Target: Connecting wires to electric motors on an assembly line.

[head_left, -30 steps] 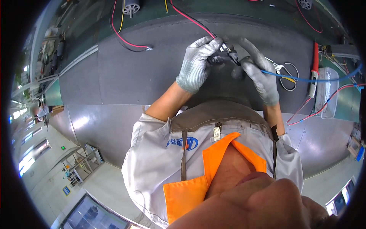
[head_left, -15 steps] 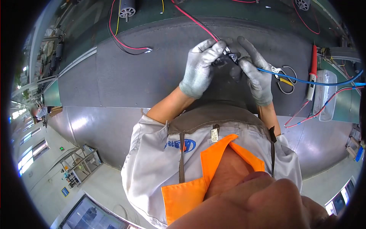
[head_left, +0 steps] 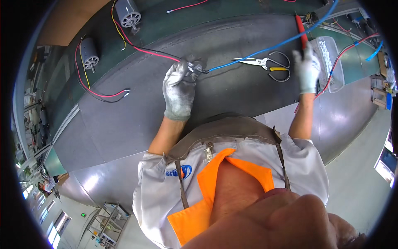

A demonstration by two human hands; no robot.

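Observation:
My left hand (head_left: 179,89), in a grey-white work glove, pinches the joint of a red and black wire pair (head_left: 156,53) and a blue wire (head_left: 265,50), above the dark mat. A small dark connector (head_left: 203,71) shows at its fingertips. The pair runs back to a grey motor (head_left: 128,14). Over at the right, my gloved right hand (head_left: 307,68) lies over the lower part of a red-handled pen-shaped tool (head_left: 302,31). Motion smears its fingers, so its grip on the tool is unclear. Open scissors (head_left: 265,63) with a yellow part lie between the hands.
A clear plastic tray (head_left: 338,74) with small pale pieces stands right of my right hand, a red and blue cable (head_left: 346,50) crossing it. A second motor (head_left: 88,54) with loose red, black and yellow leads stands at the left on the green bench (head_left: 178,25).
My right hand has left the wire joint and moved right to the red-handled tool. My left hand keeps the joint, now further left in view. The whole view has shifted and turned.

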